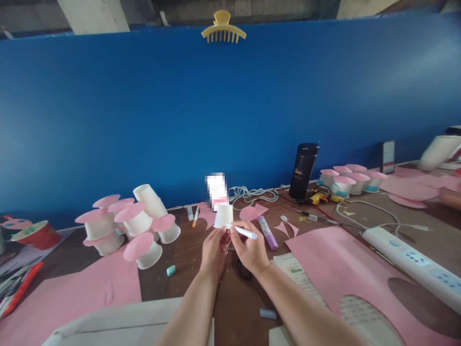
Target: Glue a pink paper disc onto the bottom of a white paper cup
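My left hand point(215, 250) is closed around the lower part of a small white paper cup point(224, 216), which stands narrow end up. In my right hand point(251, 247) is a white marker point(245, 232), pinched between thumb and fingers. Its tip end is at the cup's side; whether it touches cannot be made out. A purple glue stick point(267, 233) lies just right of my right hand. Behind the cup, a phone with a blurred screen point(216, 186) leans against the blue wall. Pink paper scraps point(248, 213) lie around.
White cups topped with pink discs point(139, 246) stand on the left, more point(342, 186) at the back right. A black flask point(304, 170), power strip point(414, 262), pink sheet point(334, 250) and turquoise object point(171, 270) are on the table. Another person's hand point(450, 197) shows at the right edge.
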A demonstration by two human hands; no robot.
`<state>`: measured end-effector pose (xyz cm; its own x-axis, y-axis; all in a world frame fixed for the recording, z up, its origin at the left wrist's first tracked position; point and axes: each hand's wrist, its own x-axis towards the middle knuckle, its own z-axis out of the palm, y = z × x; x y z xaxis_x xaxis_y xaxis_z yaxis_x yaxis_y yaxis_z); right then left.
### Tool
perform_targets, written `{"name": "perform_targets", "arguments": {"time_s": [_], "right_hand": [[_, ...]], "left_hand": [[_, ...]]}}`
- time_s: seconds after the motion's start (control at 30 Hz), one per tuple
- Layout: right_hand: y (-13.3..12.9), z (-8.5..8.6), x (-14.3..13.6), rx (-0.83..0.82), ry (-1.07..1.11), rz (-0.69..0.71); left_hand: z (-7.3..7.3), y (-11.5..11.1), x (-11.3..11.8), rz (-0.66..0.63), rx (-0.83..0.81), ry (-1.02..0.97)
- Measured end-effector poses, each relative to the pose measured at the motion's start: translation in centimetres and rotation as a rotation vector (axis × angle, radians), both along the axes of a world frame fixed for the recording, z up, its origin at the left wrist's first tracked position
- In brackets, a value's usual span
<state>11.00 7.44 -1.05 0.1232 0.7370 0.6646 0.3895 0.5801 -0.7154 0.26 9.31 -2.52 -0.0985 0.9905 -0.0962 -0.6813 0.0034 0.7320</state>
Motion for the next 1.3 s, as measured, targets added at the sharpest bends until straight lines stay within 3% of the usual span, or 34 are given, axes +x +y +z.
{"name": "perform_targets", "arguments": {"time_s": [0.47, 0.73, 0.93, 1.3], "right_hand": [[0.37, -0.26, 0.22, 0.03, -0.058, -0.031], [0.52, -0.37, 0.27, -0.022, -0.084, -0.089], [0.39, -0.05, 0.31, 0.007, -0.076, -0.022], [0.18, -0.03, 0.29, 0.037, -0.085, -0.05]], "left_hand": [[0.19, -0.41, 0.34, -0.025, 0.034, 0.146], [0.06, -0.34, 0.37, -0.003, 0.02, 0.143], [0.09, -0.42, 0.33, -0.014, 0.035, 0.134], [0.29, -0.49, 0.41, 0.003, 0.033, 0.111]]}}
